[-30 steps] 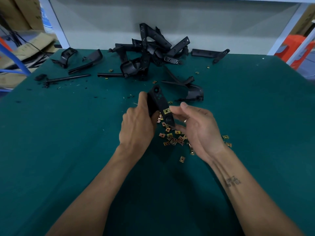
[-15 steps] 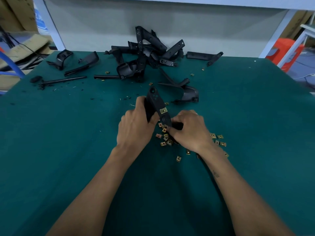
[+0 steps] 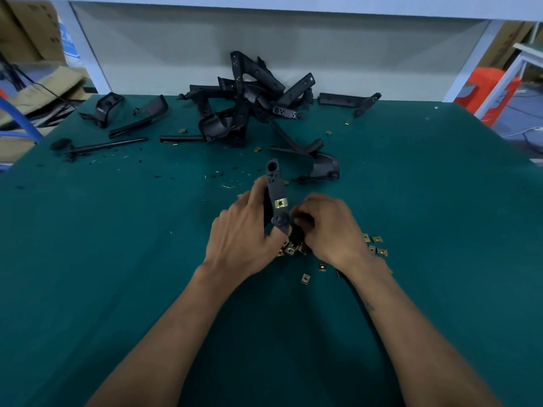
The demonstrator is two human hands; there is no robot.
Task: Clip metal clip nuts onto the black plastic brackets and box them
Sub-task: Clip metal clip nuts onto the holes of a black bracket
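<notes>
Over the middle of the green desk, the left hand grips a black plastic bracket upright, its round-holed end pointing away, with one brass-coloured clip nut already seated on its edge. A second ago the right hand was spread open, palm up beside the bracket; it has since turned over and curled down against the bracket's lower end, right above the loose clip nuts. Whether its fingers pinch a nut I cannot tell, since they are tucked under. My guess is a second nut is being picked up or pressed on, so this bracket is not ready for boxing; no box shows.

Each nut looks like thin folded sheet metal, squarish with a hole, shiny and small. Moulded and matte, the bracket is ribbed and stiff-looking. A tangled pile of brackets waits at the far edge, amid dark plastic crumbs on the felt-like cloth.
</notes>
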